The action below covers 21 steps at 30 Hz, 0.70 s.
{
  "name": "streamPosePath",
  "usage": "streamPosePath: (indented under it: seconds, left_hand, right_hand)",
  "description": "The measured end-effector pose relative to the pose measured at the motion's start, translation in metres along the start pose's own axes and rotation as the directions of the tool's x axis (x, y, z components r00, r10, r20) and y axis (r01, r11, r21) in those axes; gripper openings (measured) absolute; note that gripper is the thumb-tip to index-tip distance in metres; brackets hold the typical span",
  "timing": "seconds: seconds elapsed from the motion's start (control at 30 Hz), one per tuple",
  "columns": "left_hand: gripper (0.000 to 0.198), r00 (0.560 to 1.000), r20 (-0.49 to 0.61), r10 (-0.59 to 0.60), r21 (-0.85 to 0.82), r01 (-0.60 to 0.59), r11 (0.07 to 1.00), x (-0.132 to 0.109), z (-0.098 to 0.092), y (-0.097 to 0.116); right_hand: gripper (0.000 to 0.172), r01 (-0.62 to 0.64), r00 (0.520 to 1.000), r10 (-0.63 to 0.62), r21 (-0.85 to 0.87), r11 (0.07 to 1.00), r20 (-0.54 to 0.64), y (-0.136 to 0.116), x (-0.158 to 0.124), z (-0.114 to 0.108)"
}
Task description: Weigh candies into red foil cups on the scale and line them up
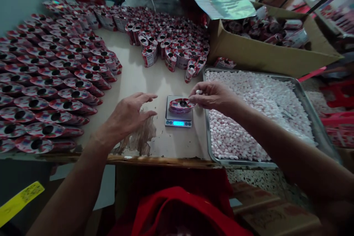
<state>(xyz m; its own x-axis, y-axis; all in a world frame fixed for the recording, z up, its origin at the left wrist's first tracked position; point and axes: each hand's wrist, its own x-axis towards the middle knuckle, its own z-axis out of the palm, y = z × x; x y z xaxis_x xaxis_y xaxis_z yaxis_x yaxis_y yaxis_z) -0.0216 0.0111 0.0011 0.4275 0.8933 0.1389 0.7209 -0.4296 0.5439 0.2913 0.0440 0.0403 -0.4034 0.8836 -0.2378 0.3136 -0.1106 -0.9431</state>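
Rows of oval printed containers (45,92) left of left hand (125,114), mouths up, likely packed for easy reach. Left hand empty, half open, thumb below fingers. Between hands, one container (179,110) on digital scale (169,122), presumably for weighing. Right hand (211,96) pinching white pellet (198,92), palm down, by container's right end. Pellet-filled metal tray (238,162) beneath right forearm, seemingly for quick picking.

bare left hand (127,116), bare right hand (211,97), uncovered forearms (91,158), bright red garment (171,194) with a curved edge
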Motion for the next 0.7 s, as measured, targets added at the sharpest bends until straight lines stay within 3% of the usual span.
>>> streamPosePath:
  seconds: [0.1, 0.2, 0.33, 0.47, 0.53, 0.6, 0.7]
  left_hand:
    - [0.044, 1.0, 0.0, -0.008, -0.026, 0.008, 1.0, 0.001, 0.005, -0.004]
    - [0.044, 0.999, -0.017, -0.029, -0.092, 0.028, 0.995, 0.003, 0.009, 0.001]
    - [0.055, 0.994, -0.017, -0.105, -0.201, 0.1, 0.975, 0.018, 0.022, 0.013]
    - [0.076, 0.991, 0.035, -0.126, -0.159, 0.131, 0.979, 0.04, 0.05, 0.031]
    - [0.067, 0.996, 0.041, -0.085, -0.131, 0.089, 0.987, 0.048, 0.062, 0.044]
    - [0.043, 0.998, 0.065, -0.016, -0.13, 0.025, 0.991, 0.054, 0.065, 0.055]
    - [0.023, 0.999, 0.049, 0.0, -0.06, 0.003, 0.998, 0.071, 0.041, 0.047]
  right_hand:
    - [0.038, 0.062, 0.998, -0.063, -0.14, 0.988, 0.0, -0.006, 0.007, 0.013]
    - [0.043, 0.023, 1.0, -0.022, -0.165, 0.986, 0.008, -0.006, 0.012, 0.019]
    - [0.05, -0.105, 0.994, 0.106, -0.028, 0.994, 0.016, 0.0, 0.016, 0.02]
    - [0.051, -0.176, 0.984, 0.179, 0.132, 0.975, -0.008, 0.001, 0.018, 0.018]
    - [0.052, -0.162, 0.985, 0.17, 0.195, 0.967, -0.025, -0.004, 0.018, 0.016]
    - [0.051, -0.141, 0.986, 0.16, 0.263, 0.955, -0.054, -0.011, 0.015, 0.009]
    - [0.042, -0.168, 0.963, 0.233, 0.369, 0.914, -0.138, -0.016, 0.003, -0.014]
